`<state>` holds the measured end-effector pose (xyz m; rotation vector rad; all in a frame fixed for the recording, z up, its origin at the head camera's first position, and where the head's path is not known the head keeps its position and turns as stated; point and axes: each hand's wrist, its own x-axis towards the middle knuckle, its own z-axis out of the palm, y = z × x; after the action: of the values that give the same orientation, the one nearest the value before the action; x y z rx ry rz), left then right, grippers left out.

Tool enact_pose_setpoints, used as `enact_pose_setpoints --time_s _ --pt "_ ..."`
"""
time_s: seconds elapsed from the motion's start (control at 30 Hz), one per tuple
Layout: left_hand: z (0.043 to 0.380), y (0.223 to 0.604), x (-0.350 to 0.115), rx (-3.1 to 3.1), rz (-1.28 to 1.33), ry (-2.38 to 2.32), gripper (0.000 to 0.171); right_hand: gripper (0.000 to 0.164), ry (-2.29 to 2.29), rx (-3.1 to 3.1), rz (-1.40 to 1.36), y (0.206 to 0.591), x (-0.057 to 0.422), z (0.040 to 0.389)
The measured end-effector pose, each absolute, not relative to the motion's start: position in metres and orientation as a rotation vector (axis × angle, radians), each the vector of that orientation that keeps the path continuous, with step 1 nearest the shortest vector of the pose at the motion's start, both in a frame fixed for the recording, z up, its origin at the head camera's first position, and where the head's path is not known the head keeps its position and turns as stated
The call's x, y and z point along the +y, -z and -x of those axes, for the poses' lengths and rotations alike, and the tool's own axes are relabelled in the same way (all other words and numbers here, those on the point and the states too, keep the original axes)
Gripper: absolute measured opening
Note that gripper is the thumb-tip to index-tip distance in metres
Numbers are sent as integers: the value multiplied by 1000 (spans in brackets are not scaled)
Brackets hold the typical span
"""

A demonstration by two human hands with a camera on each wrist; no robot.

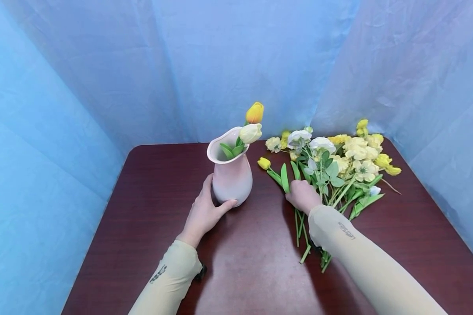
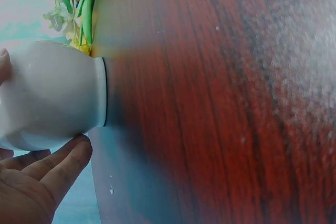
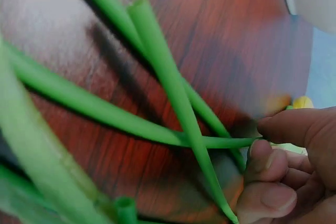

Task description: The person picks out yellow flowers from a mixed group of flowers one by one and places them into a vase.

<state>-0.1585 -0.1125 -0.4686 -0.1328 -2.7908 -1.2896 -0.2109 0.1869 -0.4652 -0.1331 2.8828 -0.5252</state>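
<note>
Left hand (image 1: 205,212) is cupping vase (image 1: 232,181) toward far edge of table (image 1: 161,188); right hand (image 1: 304,195) is pinching stem (image 3: 218,142) beside flowers (image 1: 360,151) near far-right corner, apparently selecting; next move likely calling for easing it free.

Here on the right sleeve (image 1: 362,256), small dark lettering (image 1: 347,231) reads "Let'sSlim"; over on the left sleeve (image 1: 177,271), a dark print (image 1: 158,274), too unclear to read.

Blue cloth (image 1: 236,57) hangs around a glossy reddish-brown table (image 1: 153,197).
</note>
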Motion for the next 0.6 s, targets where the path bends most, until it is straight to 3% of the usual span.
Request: enact_pose_setpoints --time_s 0.2,0.43,0.6 --pt "157 468 -112 -2787 129 1297 96 35 736 2862 209 453 189 209" --pt "158 470 -113 -2783 140 1292 96 20 1044 2820 174 419 194 209" --pt "159 470 -113 -2784 134 1292 96 27 1526 2648 39 389 199 205"
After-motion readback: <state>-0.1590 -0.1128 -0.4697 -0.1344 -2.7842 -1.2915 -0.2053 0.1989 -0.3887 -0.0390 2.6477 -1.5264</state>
